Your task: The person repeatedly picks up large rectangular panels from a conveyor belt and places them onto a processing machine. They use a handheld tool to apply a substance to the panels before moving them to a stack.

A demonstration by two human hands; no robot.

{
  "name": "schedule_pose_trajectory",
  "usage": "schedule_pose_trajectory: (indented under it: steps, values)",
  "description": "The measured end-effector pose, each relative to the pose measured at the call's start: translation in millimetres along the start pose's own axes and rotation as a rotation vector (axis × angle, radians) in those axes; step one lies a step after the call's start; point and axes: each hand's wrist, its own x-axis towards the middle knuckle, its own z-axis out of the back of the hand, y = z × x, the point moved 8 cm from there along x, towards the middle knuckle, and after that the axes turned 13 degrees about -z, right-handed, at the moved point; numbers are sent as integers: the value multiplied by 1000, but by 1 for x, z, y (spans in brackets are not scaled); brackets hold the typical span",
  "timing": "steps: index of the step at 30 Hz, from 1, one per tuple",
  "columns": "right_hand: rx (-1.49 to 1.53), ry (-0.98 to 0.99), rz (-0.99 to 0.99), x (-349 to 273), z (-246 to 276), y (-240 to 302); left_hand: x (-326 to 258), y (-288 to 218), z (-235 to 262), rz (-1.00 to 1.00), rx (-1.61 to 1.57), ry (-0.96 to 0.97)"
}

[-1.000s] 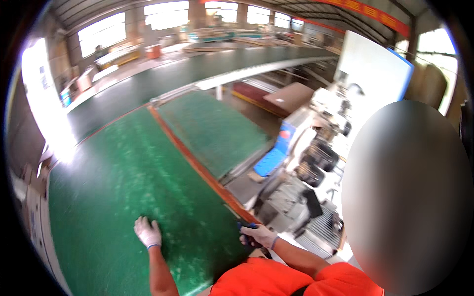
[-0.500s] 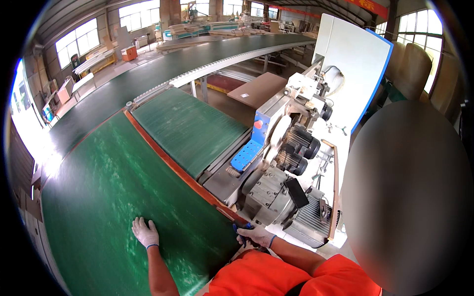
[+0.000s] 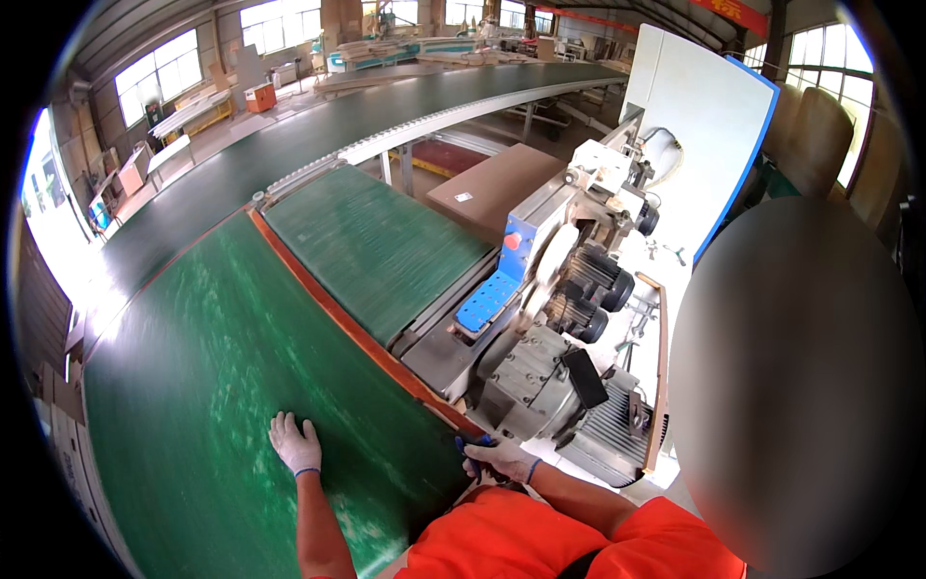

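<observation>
A wide green conveyor belt [image 3: 222, 347] fills the left and middle of the view. My left hand [image 3: 294, 444], in a white glove, lies flat on the belt with fingers spread. At the belt's near right corner my right hand [image 3: 497, 458], also gloved, grips the orange edge strip [image 3: 357, 333] of the belt, with something small and blue under its fingers. My orange sleeves and chest show at the bottom.
A second green belt [image 3: 376, 241] runs beside the first. To the right stands a grey machine with motors [image 3: 559, 357] and a blue plate [image 3: 482, 304]. A white panel with blue rim [image 3: 694, 135] rises behind it. A long curved conveyor [image 3: 386, 116] crosses the hall.
The view has swung right and closer to the machine. Both hands stay on the belt in nearly the same places.
</observation>
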Motion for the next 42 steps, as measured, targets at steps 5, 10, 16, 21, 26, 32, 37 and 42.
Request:
schedule_pose_trajectory:
  steps: [5, 10, 16, 21, 26, 32, 37, 42]
  values:
    - [-37, -22, -16, 0, 2, 0, 6, -1, -5, 0, -14, 7]
    - [-8, 14, -3, 5, 2, -2, 8, 0, -10, -28, 4, -3]
    - [-6, 0, -23, 8, 5, -3, 13, -8, -10, -35, 7, -8]
    - [77, 23, -16, 5, 1, 0, 16, -12, -9, -38, -19, 0]
    - [72, -5, 37, 2, 6, 8, 18, -12, -9, -47, -11, 5]
    - [-185, -694, 11, -36, 66, 42, 18, -14, -12, -78, -17, -4]
    - [-494, -1031, 126, -60, 105, 65, 22, -10, -13, -79, 3, 4]
    - [-632, -1033, 90, -57, 89, 77, 34, -10, -14, -91, -13, 4]
